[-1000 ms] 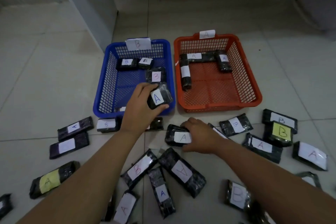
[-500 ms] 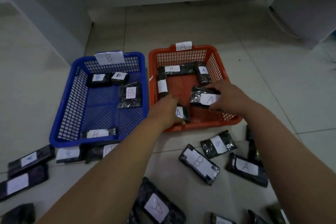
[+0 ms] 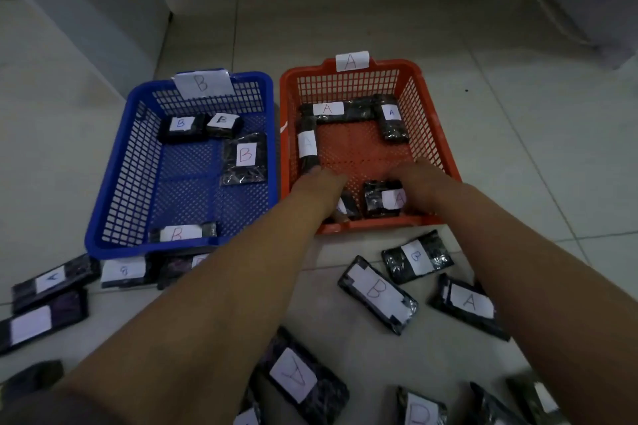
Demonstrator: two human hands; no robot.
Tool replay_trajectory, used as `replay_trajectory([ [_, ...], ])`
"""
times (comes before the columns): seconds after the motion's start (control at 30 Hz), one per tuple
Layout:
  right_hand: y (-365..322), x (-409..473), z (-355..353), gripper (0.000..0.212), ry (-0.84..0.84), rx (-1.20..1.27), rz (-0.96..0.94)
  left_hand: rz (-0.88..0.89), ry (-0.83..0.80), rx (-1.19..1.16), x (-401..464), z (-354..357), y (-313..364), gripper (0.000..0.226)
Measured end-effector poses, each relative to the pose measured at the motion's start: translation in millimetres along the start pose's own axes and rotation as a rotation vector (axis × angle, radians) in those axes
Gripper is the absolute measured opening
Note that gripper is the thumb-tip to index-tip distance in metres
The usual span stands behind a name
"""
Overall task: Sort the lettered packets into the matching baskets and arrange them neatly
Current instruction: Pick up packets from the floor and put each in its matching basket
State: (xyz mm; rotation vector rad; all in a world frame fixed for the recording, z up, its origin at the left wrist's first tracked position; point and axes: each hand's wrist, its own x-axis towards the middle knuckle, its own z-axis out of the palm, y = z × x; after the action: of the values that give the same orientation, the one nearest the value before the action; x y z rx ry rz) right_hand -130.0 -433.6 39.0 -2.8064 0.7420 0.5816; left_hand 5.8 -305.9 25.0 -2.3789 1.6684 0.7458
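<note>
The orange basket [image 3: 435, 134] tagged A stands to the right of the blue basket [image 3: 114, 210] tagged B. Both of my hands reach into the orange basket's near end. My left hand [image 3: 316, 188] curls over a small black A packet [image 3: 348, 208] by the front wall. My right hand [image 3: 419, 183] grips a larger A packet [image 3: 381, 199] right beside it. Three more A packets [image 3: 328, 109] lie along the back and left of the orange basket. Several B packets [image 3: 245, 156] lie in the blue one.
Loose black packets lie on the tiled floor around my arms: a B packet [image 3: 377, 290], another B packet [image 3: 416, 256], an A packet [image 3: 469, 302], another A packet [image 3: 293, 377], and more at the left [image 3: 51, 279]. A wall base stands behind the baskets.
Both hands carried their A packets from the floor into the orange basket and lowered them to its near end. The view shifted left and closer.
</note>
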Motion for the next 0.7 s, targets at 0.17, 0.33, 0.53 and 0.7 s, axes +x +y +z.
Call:
replay_trajectory([
  [0.17, -5.9, -16.5, -12.4, 0.061, 0.221, 0.208, -0.004, 0.054, 0.175, -0.078, -28.1, -26.6, -0.5, 0.056],
  [0.33, -27.1, -98.7, 4.1, 0.025, 0.849, 0.761, 0.164, 0.465, 0.720, -0.287, -101.4, 3.5, 35.7, 0.016],
  [0.53, -13.8, -151.8, 71.6, 0.019, 0.813, 0.874, 0.466, 0.431, 0.192, -0.186, -95.1, 100.6, 68.0, 0.070],
  [0.7, -7.8, -153.2, 110.7, 0.025, 0.539, 0.672, 0.400, 0.305, 0.180, 0.010, -97.6, 110.3, 56.3, 0.077],
])
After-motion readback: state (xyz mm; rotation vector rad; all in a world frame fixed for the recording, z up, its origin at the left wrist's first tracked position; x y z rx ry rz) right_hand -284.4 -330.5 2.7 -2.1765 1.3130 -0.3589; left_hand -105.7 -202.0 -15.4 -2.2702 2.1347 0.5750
